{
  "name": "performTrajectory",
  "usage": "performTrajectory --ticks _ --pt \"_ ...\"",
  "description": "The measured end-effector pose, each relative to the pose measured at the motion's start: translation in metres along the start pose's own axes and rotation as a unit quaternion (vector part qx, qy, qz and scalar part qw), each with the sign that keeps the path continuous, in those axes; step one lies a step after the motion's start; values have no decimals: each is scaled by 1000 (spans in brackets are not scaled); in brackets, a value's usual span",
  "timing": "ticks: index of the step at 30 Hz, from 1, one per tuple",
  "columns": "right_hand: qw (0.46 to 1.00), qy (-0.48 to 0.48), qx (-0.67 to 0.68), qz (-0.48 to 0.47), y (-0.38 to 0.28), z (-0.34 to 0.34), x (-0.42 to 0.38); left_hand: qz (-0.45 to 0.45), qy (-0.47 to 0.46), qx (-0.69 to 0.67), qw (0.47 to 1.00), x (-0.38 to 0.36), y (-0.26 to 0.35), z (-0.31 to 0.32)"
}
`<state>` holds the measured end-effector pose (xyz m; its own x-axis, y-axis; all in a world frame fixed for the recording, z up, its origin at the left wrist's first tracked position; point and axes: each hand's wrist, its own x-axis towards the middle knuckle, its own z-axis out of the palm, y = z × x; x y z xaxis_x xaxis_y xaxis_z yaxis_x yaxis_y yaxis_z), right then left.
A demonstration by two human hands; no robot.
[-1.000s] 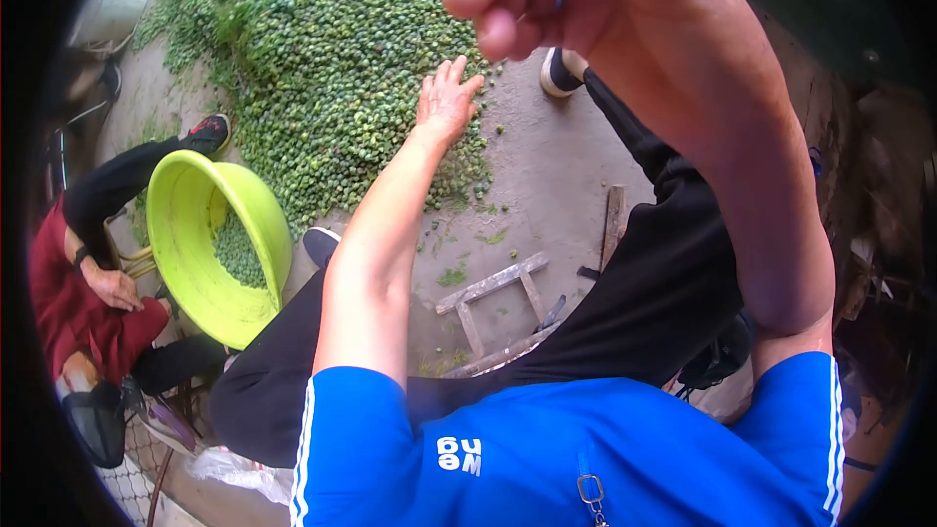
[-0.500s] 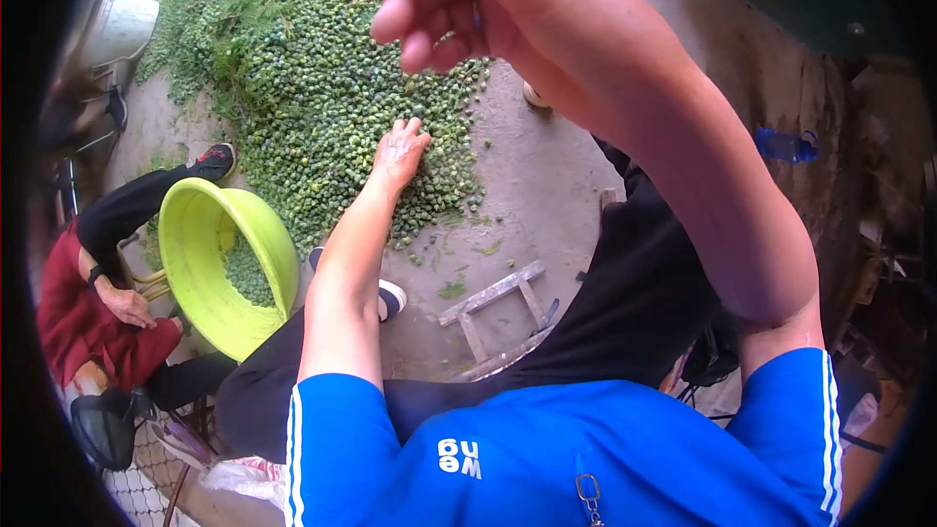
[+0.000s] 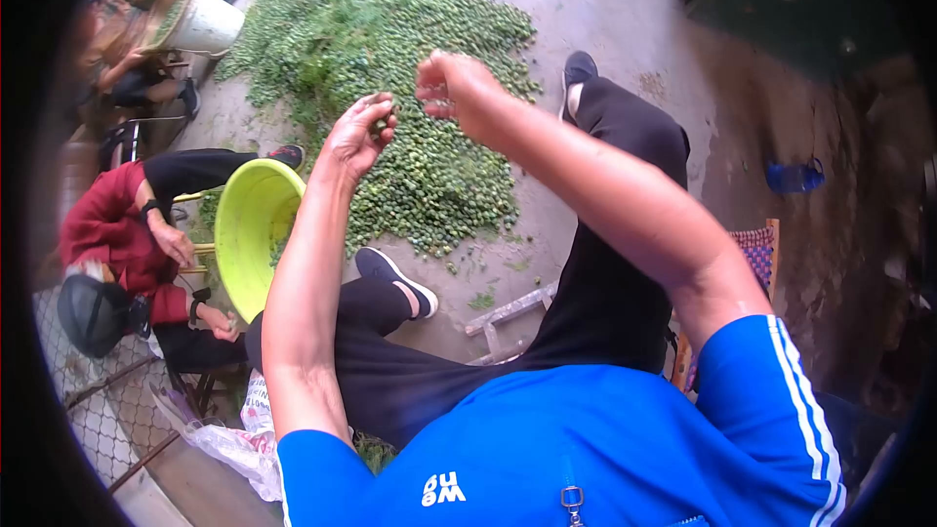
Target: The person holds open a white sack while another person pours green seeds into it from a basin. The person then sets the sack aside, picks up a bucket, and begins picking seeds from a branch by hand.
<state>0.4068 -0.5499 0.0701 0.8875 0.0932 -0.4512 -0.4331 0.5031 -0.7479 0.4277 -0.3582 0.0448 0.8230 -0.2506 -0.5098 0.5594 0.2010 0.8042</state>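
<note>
A wide heap of small round green fruits (image 3: 429, 185) with feathery green sprigs covers the floor in front of me. Above the heap, my left hand (image 3: 356, 141) is closed with its palm turned up, and a dark green fruit (image 3: 384, 122) shows between thumb and fingers. Close to its right hangs my right hand (image 3: 457, 93), its fingers curled downward and slightly blurred. What those fingers hold, if anything, is hidden. The two hands are apart. Left of my left forearm stands a yellow-green tub (image 3: 239, 234), partly covered by that arm.
A person in a red top (image 3: 112, 224) sits left of the tub. Farther back, another person holds a tilted flat basket (image 3: 176, 10) by a white bucket (image 3: 210, 24). A wooden frame (image 3: 512, 317) lies near my feet. Plastic bags (image 3: 239, 449) are at lower left.
My left hand has risen off the heap with a fruit in it. My right hand has lowered away from the camera and come near the left. The view has shifted.
</note>
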Motion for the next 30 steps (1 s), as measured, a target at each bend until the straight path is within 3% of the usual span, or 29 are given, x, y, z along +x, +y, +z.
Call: performTrajectory --ticks 3,5,7,10,13,15,17,19,21,24,27,30 --pt "984 -33 166 57 29 24 -3 96 0 -43 994 -33 24 31" --pt "941 -116 316 46 23 44 -13 206 -15 -101 973 -55 24 60" --pt "915 -118 383 43 12 58 -33 250 13 -68 966 -69 25 76" --pt "880 -147 448 56 10 61 -24 300 16 -82 950 -99 42 103" --pt "905 -161 393 38 -3 59 -25 346 11 -126 930 -102 59 98" --pt "896 -176 405 44 -9 60 -25 412 35 -69 908 -99 68 84" --pt "873 -210 436 59 -13 60 -27 411 62 -58 908 -101 81 72" --pt "875 -209 432 71 -17 59 -27 417 96 139 893 -105 92 62" --pt "872 -224 430 69 -22 61 -29 436 102 186 874 -106 93 59" --pt "873 -246 417 61 -22 61 -29 467 120 383 788 -114 86 68" --pt "885 -254 385 57 -16 61 -29 516 100 416 742 -110 77 77" --pt "863 -281 412 83 -12 65 -30 484 112 485 720 -113 72 81"
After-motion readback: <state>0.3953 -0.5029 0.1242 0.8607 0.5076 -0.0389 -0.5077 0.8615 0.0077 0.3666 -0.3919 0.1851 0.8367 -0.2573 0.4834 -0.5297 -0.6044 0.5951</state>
